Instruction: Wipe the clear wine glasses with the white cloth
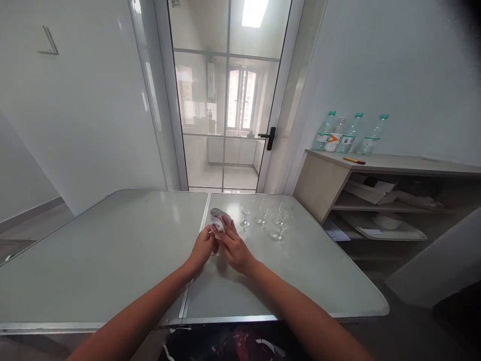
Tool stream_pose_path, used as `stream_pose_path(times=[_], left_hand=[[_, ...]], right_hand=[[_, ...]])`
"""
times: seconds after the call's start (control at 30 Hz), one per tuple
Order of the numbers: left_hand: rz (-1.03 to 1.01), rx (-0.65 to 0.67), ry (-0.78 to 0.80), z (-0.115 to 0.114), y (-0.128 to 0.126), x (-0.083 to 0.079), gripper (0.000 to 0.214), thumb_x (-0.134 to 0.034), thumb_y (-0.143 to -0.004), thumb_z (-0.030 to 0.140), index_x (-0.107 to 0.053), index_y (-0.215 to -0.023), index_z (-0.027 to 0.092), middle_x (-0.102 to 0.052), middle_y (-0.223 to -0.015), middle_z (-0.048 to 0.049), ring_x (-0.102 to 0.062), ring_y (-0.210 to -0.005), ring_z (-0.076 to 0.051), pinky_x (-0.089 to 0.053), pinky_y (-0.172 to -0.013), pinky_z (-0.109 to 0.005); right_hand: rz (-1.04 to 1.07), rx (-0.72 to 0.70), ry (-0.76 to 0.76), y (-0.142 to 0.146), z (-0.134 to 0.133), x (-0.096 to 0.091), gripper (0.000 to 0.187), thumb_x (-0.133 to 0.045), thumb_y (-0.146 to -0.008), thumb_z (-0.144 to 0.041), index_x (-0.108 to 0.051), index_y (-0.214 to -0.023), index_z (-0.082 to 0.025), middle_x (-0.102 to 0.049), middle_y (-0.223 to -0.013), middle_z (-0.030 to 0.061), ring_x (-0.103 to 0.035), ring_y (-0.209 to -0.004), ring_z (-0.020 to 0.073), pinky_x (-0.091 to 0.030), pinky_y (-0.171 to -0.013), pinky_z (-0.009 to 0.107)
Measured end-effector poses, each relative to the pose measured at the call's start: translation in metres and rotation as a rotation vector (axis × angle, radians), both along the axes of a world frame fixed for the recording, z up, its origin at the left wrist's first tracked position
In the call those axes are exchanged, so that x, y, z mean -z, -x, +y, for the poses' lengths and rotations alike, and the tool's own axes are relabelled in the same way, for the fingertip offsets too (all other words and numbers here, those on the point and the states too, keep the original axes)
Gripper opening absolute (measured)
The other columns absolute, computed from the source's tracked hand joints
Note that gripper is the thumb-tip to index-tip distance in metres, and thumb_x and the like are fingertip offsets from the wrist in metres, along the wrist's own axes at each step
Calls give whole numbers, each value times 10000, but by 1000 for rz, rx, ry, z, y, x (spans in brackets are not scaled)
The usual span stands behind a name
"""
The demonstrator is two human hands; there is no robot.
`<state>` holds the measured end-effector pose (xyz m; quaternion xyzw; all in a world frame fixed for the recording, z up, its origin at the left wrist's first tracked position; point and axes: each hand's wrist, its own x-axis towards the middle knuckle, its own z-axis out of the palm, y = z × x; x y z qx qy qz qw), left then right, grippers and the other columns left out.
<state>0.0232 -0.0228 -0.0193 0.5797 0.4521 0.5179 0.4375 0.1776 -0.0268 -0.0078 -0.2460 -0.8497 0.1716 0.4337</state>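
My left hand (203, 246) is closed low down around what looks like the stem of a stemmed glass. Only a sliver of the glass's foot (215, 253) shows under the fingers. A white cloth (217, 217) covers the upper part, hiding the bowl. My right hand (233, 245) presses the cloth from the right side, fingers bent over it. Both hands meet over the table (112, 260), beside its metal seam. To their right stand several clear stemmed glasses, among them a near one (279, 236) and a left one (245, 220).
A glass door (224, 100) with a black handle (270, 139) is behind the table. At right, a shelf unit (330, 173) bears several plastic bottles (369, 140) and an orange-yellow item (353, 160). Trays and papers lie on its shelves.
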Motion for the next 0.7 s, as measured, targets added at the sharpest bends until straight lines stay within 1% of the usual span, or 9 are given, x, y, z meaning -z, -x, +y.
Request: stream_pose_path(times=[0.07, 0.13, 0.2, 0.27, 0.3, 0.37, 0.47, 0.57, 0.7], left_hand=[[46, 9, -14, -3, -1, 2, 247, -504, -891, 433, -461, -793, 210, -470, -518, 73, -431, -447, -105, -350, -473, -227], [152, 34, -86, -6, -2, 1, 158, -520, -862, 349, -487, -816, 202, -531, -573, 52, -451, -476, -107, -344, -496, -232], [306, 62, -191, -11, -1, -2, 98, -528, -858, 296, -510, -857, 200, -578, -634, 32, -472, -517, -114, -332, -530, -241], [458, 109, -268, -16, 1, -6, 77, -548, -862, 277, -518, -877, 207, -584, -644, 30, -480, -536, -123, -311, -555, -254], [515, 134, -285, -18, 2, -8, 83, -562, -864, 280, -515, -879, 214, -573, -632, 37, -475, -533, -125, -299, -561, -258], [575, 179, -298, -19, 5, -10, 122, -591, -868, 303, -500, -886, 224, -550, -607, 54, -465, -522, -125, -283, -567, -259], [470, 198, -265, -16, 5, -7, 167, -580, -902, 347, -463, -943, 234, -555, -598, 71, -468, -516, -120, -310, -571, -243], [266, 180, -187, -10, 3, -2, 207, -515, -955, 420, -432, -988, 233, -568, -599, 71, -498, -530, -120, -368, -582, -229], [192, 54, -214, -3, 1, 1, 298, -531, -940, 501, -484, -911, 208, -595, -792, 3, -566, -740, -144, -440, -642, -228]], right_hand=[[-145, 54, -160, -4, 1, -4, 384, -412, -1000, -225, -616, -1325, -246, -498, -1519, 88, -299, -1498, 277, -68, -1243, 595], [-196, 138, -211, -6, 3, -8, 326, -473, -968, -239, -666, -1231, -244, -603, -1391, 105, -415, -1410, 292, -83, -1237, 597], [-170, 232, -142, -7, 4, -11, 265, -506, -944, -275, -705, -1113, -228, -689, -1175, 118, -551, -1222, 292, -244, -1188, 548], [-69, 310, 40, -10, 8, -13, 237, -505, -937, -321, -718, -949, -219, -703, -934, 93, -618, -976, 261, -424, -1022, 447], [16, 320, 163, -13, 11, -13, 256, -498, -935, -347, -707, -871, -213, -686, -840, 74, -619, -870, 240, -467, -915, 395], [235, 254, 431, -18, 17, -14, 312, -494, -923, -400, -671, -761, -200, -650, -742, 44, -596, -745, 205, -473, -759, 324], [595, 48, 739, -25, 25, -13, 333, -523, -891, -470, -666, -784, -189, -673, -808, 39, -611, -760, 197, -480, -708, 296], [867, -85, 891, -21, 27, -8, 365, -522, -898, -517, -685, -1005, -208, -721, -995, 55, -662, -910, 230, -526, -787, 332], [946, -208, 1023, -6, 20, -1, 454, -437, -947, -573, -666, -1126, -224, -727, -1125, 72, -677, -1023, 262, -553, -860, 400]])
